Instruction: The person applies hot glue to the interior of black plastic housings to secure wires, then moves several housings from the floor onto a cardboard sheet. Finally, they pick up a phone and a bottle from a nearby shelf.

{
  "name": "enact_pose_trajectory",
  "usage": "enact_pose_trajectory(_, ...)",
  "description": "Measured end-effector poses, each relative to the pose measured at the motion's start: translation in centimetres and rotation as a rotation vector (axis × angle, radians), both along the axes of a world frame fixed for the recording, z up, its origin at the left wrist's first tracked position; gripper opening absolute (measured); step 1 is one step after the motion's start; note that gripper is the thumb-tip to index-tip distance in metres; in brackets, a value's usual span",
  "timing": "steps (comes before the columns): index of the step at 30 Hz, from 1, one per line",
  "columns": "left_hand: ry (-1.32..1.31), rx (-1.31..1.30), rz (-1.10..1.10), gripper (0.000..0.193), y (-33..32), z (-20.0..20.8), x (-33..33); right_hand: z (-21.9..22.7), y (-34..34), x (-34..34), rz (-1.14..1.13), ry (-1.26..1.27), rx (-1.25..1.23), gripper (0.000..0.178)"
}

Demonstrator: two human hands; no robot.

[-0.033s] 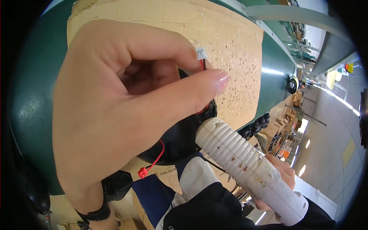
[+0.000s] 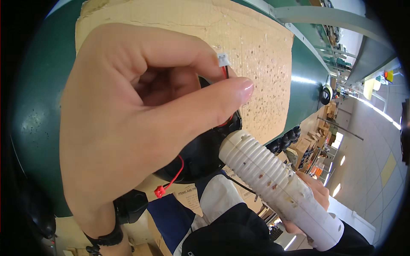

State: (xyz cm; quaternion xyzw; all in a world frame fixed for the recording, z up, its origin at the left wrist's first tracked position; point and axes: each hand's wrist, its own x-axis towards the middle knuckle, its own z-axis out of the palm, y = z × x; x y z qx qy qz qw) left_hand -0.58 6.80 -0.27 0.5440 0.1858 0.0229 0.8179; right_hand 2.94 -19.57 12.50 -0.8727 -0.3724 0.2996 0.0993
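My left hand [image 2: 124,115] fills the left of the view, its thumb and forefinger closed on a thin red and black wire. A small white connector [image 2: 223,59] sticks up past the fingertips. Beneath this hand is a rounded black plastic housing [image 2: 205,155], partly hidden. A red wire ending in a red plug [image 2: 159,191] hangs by its lower side. At the lower right, my right hand [image 2: 315,190] is wrapped round a stained white ribbed tool [image 2: 277,187], its exact kind unclear. The tool's ribbed end is beside the housing; whether they touch I cannot tell.
A spotted cardboard sheet [image 2: 260,81] lies on the green worktop [image 2: 309,81]. Dark rounded parts [image 2: 284,140] sit beyond its right edge. A roll of tape [image 2: 326,94] is at the worktop's far end. Grey shelf framing [image 2: 324,15] runs along the upper right.
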Motion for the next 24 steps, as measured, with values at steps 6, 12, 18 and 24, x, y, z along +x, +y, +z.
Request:
enact_pose_trajectory(6,0.005,0.284,-0.068,0.019,1.0,-0.4,-1.2,0.3,0.8,-0.4,-0.048,-0.007,-0.034,0.035)
enact_pose_trajectory(12,0.004,0.506,0.070,0.038,1.7,-1.0,-4.7,1.0,0.7,0.0,0.024,-0.021,-0.067,0.029)
enact_pose_trajectory(18,-0.183,0.597,-0.145,0.097,1.5,-3.5,-8.0,2.4,3.1,1.2,0.088,0.055,-0.217,0.033)
enact_pose_trajectory(24,-0.003,0.807,-0.065,0.119,-1.7,-0.2,-7.0,5.0,-0.6,-1.9,-0.636,0.239,0.139,0.025)
